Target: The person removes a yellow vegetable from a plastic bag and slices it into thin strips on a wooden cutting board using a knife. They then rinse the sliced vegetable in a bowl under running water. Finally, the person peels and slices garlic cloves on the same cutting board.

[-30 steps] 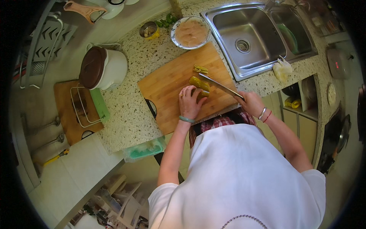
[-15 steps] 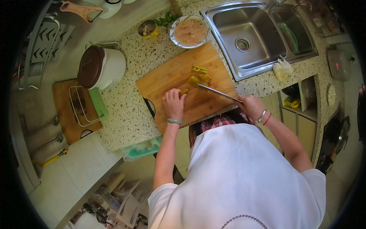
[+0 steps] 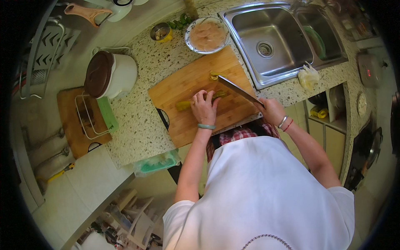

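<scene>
My right hand [image 3: 273, 111] grips the handle of a kitchen knife [image 3: 241, 91]. Its long blade slants up and left over the wooden cutting board [image 3: 233, 62], the tip close to a small pile of cut yellow-green strips [image 3: 215, 75]. With fingers bent and closed, my left hand [image 3: 203, 108] presses on an olive-green vegetable [image 3: 219, 95] that pokes out to the right, beside the blade. Another olive-green piece [image 3: 182, 106] lies just left of that hand. The fingers partly hide the vegetable, and whether the blade touches it I cannot tell.
Past the board stand a bowl of sliced pale meat [image 3: 207, 35] and a small yellow cup [image 3: 161, 32], with green peppers [image 3: 180, 21] between. A steel double sink [image 3: 271, 35] lies right, a crumpled plastic bag [image 3: 308, 77] on its near edge. A lidded white pot [image 3: 124, 71] stands left.
My left hand has moved right and taken hold of the olive-green vegetable near the knife. The blade, earlier with a vegetable piece at its tip, now points farther up, toward the strips.
</scene>
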Motion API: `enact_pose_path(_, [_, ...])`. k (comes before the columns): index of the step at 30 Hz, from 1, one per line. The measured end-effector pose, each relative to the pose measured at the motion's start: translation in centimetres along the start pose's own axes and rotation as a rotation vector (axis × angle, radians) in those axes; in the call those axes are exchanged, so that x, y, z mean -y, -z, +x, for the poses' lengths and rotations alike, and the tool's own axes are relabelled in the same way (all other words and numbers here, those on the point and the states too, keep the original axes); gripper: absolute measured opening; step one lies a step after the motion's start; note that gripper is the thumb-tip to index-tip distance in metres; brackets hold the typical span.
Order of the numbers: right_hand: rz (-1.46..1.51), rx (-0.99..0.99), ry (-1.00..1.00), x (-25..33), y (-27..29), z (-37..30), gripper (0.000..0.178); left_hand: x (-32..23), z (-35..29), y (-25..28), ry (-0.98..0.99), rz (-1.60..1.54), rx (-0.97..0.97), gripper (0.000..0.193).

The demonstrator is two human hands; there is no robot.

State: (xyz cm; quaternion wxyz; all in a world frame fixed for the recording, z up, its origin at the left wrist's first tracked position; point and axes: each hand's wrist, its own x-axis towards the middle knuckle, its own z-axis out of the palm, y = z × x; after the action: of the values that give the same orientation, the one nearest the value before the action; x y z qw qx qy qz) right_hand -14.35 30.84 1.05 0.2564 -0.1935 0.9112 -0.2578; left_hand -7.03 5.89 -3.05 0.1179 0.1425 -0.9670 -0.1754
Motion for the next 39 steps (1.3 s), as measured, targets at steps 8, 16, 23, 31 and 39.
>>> enact_pose_path(8, [-0.032, -0.05, 0.119, 1.5, 0.9, -0.2, 0.022, -0.6, -0.5, -1.4, 0.015, -0.055, -0.172, 0.017])
enact_pose_path(16, [-0.025, -0.029, 0.163, 1.8, 0.4, -0.2, 0.022, -0.7, 0.4, -2.5, 0.074, -0.244, -0.169, 0.013])
enact_pose_path(23, [-0.133, -0.016, 0.142, 2.3, 0.1, -0.9, 0.023, -1.0, 0.5, -2.4, 0.132, -0.278, -0.23, 0.018])
enact_pose_path(31, [-0.195, 0.079, 0.084, 2.9, -0.2, -0.1, 0.02, -0.8, 0.4, -2.4, 0.118, -0.294, -0.219, 0.017])
enact_pose_path(39, [-0.228, 0.028, 0.177, 6.2, -3.6, 4.8, 0.014, -0.7, 0.3, -2.4, 0.108, -0.247, -0.182, 0.014])
